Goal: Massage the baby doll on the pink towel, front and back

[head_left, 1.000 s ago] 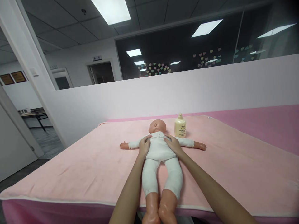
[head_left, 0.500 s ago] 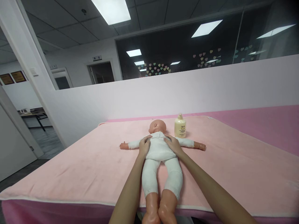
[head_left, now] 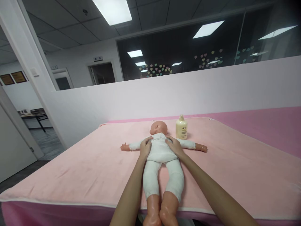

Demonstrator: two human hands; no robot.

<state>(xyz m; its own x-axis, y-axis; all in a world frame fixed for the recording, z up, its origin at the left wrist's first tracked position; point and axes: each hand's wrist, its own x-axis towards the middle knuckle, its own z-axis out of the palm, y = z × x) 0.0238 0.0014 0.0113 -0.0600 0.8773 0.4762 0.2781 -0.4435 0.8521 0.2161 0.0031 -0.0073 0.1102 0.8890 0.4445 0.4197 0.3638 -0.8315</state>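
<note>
A baby doll in a white suit lies on its back on a pink blanket. Its head is at the far end, turned to the left, and its arms stretch out sideways. Along the left side of the doll's chest rests my left hand, fingers laid against the cloth and partly hidden by the hand. My right hand lies on the right side of the chest, its fingers stretched toward the shoulder. Neither hand encloses anything. A pale yellow pump bottle stands upright beyond the doll's outstretched right-hand-side arm.
The blanket covers a table whose near edge lies below the doll's knees; its lower legs reach past that edge. Behind rises a low white wall with glass above. An open doorway at the left shows a desk.
</note>
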